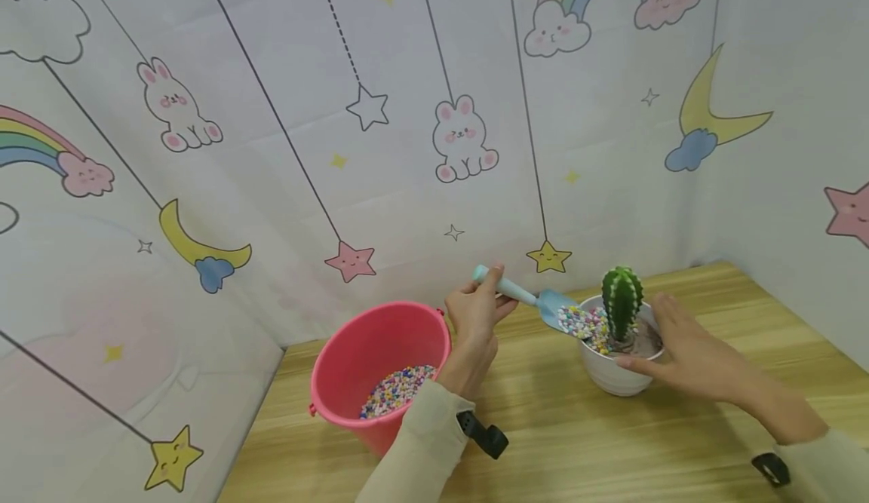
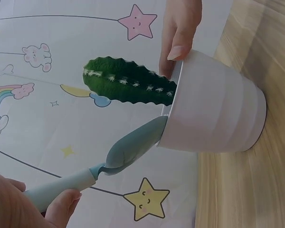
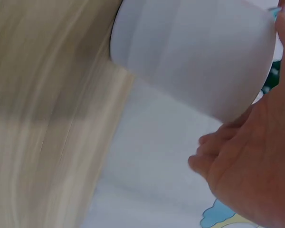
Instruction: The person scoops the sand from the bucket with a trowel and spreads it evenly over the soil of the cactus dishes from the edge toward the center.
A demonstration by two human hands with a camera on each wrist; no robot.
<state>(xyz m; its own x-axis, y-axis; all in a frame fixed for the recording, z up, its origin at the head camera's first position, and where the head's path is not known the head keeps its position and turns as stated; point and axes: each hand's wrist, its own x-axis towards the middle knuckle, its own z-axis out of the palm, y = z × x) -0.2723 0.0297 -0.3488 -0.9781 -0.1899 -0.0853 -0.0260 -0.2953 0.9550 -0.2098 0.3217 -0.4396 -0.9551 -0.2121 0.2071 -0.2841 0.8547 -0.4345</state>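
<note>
My left hand (image 1: 474,318) grips the handle of a small light-blue trowel (image 1: 519,292), also seen in the left wrist view. Colourful beads (image 1: 572,320) lie on its blade, whose tip meets the rim of a white flowerpot (image 1: 619,376). A green cactus (image 1: 621,301) stands upright in the pot. Similar beads cover the left part of the soil (image 1: 646,341); brownish soil shows on the right. My right hand (image 1: 706,360) holds the pot at its right side, thumb at the near rim and fingers round the far side, as the right wrist view (image 3: 256,161) partly shows.
Left of the pot, a pink bucket (image 1: 353,356) with many colourful beads (image 1: 400,390) inside stands on the wooden table (image 1: 543,427). My left forearm passes in front of its right side. A printed cloth wall (image 1: 285,209) rises behind and at both sides.
</note>
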